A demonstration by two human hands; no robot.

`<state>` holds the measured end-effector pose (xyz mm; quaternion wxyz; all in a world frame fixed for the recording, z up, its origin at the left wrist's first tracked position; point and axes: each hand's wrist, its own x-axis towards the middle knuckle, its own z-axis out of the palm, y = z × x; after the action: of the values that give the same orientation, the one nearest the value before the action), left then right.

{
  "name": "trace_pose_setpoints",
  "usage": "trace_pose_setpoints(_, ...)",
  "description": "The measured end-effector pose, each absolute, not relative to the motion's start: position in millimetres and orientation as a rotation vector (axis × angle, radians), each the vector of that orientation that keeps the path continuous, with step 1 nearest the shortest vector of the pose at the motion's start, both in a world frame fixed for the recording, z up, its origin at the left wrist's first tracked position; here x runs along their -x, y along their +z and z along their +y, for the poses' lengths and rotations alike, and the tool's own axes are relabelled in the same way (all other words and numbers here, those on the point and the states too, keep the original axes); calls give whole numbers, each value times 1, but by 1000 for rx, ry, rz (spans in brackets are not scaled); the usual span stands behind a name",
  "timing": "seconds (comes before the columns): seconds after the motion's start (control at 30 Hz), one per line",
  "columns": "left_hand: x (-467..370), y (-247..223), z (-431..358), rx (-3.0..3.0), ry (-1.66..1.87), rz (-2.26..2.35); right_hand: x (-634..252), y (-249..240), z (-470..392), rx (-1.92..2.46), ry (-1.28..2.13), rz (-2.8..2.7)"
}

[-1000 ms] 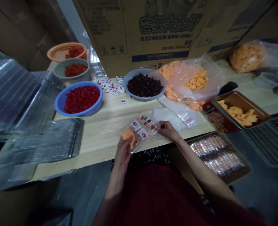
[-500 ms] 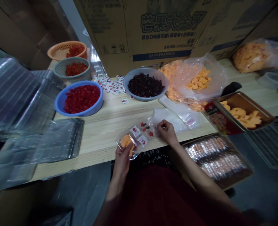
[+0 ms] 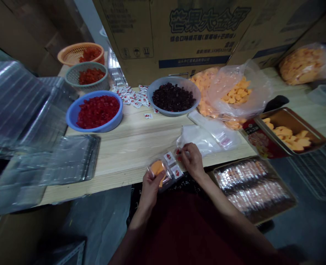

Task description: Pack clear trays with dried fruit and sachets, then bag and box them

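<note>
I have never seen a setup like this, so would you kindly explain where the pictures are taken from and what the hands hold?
There is no machine here, only a person's two bare hands. The view comes from a camera worn on the head, looking forward and down. The left hand holds a clear packet by the end with an orange piece. The fingers of the right hand are at its other end; whether they pinch it is hard to tell. On the table are a blue bowl of red pieces, a pale bowl of dark pieces, two baskets behind the blue bowl, and loose sachets between the bowls.
</note>
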<state>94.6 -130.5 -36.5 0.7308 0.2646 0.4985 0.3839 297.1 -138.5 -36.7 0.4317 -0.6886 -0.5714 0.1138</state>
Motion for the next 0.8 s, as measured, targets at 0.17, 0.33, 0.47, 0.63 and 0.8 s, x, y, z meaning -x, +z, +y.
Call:
trace_pose_setpoints(0.17,-103,-43,-124,-464,848,984,-302,-42,-151,1758,267,-1500)
trace_pose_setpoints(0.33,-109,-46,-120,-445,810,947,-324,-45,-156,2010,92,-1583)
trace_pose_setpoints(0.47,-111,-46,-112,-454,819,937,-343,-46,-165,2086,83,-1585)
trace_pose_setpoints(0.63,-118,-46,-102,-432,823,934,-346,-47,-177,1995,269,-1490)
trace_pose_setpoints(0.8,-134,-46,-108,-463,939,942,-332,-48,-173,1907,317,-1229)
